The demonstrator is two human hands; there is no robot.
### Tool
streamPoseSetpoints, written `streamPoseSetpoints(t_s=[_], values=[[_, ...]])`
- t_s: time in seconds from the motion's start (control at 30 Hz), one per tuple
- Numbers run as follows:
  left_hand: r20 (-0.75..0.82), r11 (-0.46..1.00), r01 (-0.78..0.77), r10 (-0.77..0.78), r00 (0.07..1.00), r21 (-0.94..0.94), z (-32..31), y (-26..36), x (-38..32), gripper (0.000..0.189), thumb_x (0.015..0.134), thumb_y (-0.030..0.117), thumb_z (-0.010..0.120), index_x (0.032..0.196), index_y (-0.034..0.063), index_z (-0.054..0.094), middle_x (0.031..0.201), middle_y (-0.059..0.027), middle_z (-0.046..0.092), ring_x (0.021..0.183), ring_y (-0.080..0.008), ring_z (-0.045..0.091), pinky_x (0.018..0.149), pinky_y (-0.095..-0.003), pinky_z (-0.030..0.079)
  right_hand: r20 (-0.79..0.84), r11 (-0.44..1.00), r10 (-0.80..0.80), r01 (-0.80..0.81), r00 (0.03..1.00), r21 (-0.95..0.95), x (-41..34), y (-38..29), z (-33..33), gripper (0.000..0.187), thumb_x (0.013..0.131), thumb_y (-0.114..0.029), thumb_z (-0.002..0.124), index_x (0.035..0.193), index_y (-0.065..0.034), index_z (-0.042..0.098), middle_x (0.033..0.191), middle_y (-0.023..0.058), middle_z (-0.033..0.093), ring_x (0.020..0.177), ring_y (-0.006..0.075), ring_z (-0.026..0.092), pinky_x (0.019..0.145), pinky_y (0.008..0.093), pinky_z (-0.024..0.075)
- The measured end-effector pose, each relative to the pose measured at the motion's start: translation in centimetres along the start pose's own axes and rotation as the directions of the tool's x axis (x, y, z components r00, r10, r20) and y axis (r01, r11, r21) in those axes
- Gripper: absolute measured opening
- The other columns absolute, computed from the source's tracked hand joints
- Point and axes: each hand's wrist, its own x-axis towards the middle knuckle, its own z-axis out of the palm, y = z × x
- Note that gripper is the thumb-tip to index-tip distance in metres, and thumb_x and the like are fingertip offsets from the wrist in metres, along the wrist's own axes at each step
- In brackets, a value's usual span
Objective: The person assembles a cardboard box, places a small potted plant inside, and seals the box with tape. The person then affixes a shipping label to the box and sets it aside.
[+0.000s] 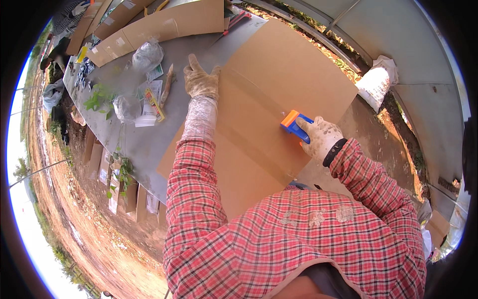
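Note:
A large sheet of brown cardboard (257, 101) lies on the grey table before me, overhanging its near right side. Clear tape strips run across it. My right hand (321, 138), in a stained pale glove, grips a blue and orange tape dispenser (295, 123) by its blue body. The orange end rests on or just over the cardboard, near one taped line. At the sheet's left edge is my left hand (201, 78), gloved, its fingers apart and holding nothing. Clear film wraps the left wrist. Whether its thumb presses on the edge I cannot tell.
Left on the table (164, 145) are bundled clear plastic (148, 56), a yellow packet (154, 104), a pointed brown stick-like object (167, 86) and leafy cuttings (99, 99). Behind them stand an open carton (157, 30) and red-handled shears (237, 22). A person's striped sleeve (69, 22) shows far left. A white sack (377, 84) stands right.

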Motion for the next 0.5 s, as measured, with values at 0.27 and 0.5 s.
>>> streamPoseSetpoints(t_s=[0.27,0.5], values=[[0.407,0.977,-0.157,0.087,0.909,0.142,-2.1,1.8,-2.2,0.05,0.095,0.046,0.058,0.135,0.0152,0.055,0.129,-0.0181,0.058,0.123,-0.0367,0.055,0.103,-0.0481,0.046,-0.077,0.999,-0.008,0.011,0.997,0.039,0.0,1.5,2.0,0.059,0.085,-0.027,0.067,0.142,-0.0215,0.052,0.112,0.0203,0.059,0.101,0.0358,0.065,0.089,0.0462,0.0535],[0.724,0.976,-0.062,0.198,0.66,-0.21,-4.9,1.9,4.2,0.047,0.098,0.045,0.055,0.128,0.0086,0.062,0.136,-0.0155,0.059,0.123,-0.0332,0.057,0.1,-0.042,0.046,-0.153,0.993,-0.033,0.049,0.988,0.106,-1.4,2.4,3.0,0.062,0.084,-0.028,0.069,0.142,-0.0236,0.051,0.111,0.0193,0.058,0.1,0.0356,0.065,0.087,0.0474,0.0542]])
